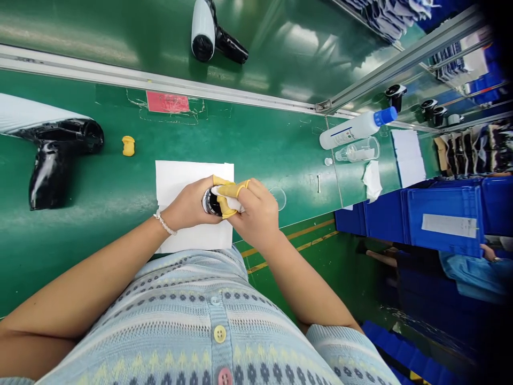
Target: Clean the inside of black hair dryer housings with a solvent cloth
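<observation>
Fingers [229,189] on both hands wear yellow cots, yeah? What are they pinching?

Yep, left hand [182,206] grips a round black-and-silver part [211,202] between thumb and fingertips, and right hand [254,214] pinches a white wipe [229,198] against it.

Where's the part?

Right between the fingers, over the sheet of paper [188,182]. Can't tell if it touches.

What else is around?

Left of the paper, a small yellow lump [128,145] and a black hair dryer [52,160]. Well right of it, a blue-capped bottle [355,128].
</observation>
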Available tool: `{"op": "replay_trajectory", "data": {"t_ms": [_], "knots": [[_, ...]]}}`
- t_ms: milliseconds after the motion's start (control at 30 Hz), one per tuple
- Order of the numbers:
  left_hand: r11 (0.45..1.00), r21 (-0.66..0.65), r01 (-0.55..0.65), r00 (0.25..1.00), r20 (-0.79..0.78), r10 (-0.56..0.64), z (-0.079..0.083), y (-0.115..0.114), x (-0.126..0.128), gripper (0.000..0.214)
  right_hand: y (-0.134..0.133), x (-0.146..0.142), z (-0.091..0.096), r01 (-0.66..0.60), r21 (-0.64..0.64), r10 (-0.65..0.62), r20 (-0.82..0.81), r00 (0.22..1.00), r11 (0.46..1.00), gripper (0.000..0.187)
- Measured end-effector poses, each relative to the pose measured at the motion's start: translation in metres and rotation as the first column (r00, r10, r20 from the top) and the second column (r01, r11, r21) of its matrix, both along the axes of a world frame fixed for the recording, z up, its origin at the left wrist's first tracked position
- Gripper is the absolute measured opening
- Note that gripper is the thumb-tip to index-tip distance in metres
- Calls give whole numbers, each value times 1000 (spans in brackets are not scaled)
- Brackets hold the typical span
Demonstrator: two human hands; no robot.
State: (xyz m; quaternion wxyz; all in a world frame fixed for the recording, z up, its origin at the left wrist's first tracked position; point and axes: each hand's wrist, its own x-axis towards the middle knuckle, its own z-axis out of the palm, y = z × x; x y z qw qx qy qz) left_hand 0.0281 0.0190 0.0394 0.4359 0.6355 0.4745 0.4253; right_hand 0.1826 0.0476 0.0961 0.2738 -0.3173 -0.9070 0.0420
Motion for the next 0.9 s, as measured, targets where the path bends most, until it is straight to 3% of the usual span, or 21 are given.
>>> {"op": "replay_trajectory", "data": {"t_ms": [133,267,400,467,533,667,767,900], "knots": [[1000,-6,-3,1000,-4,3,0,0,0,45,-2,-3,-1,9,93,-9,2,1000,996,14],[1000,-3,0,1000,-7,0,-1,0,0,45,-3,-4,-1,23,93,-24,9,1000,995,14],[1000,-26,-9,1000,-17,8,0,0,1,44,-4,-1,5,-80,-80,81,18,997,994,13],[999,-47,-6,1000,-15,5,1,0,0,45,-4,1,8,-166,-207,176,32,984,964,14],[999,-53,-3,1000,-16,2,1,0,0,47,-4,2,8,-190,-251,207,43,977,949,16],[999,-44,-25,999,-38,23,3,0,0,45,-5,-4,-1,-28,-66,30,27,999,997,15],[999,-35,-38,998,-47,37,4,-1,1,47,-9,-11,-5,116,55,-118,39,992,992,12],[998,-42,-48,998,-53,46,5,-1,1,46,-17,-16,-3,207,-8,-206,87,975,978,10]]}}
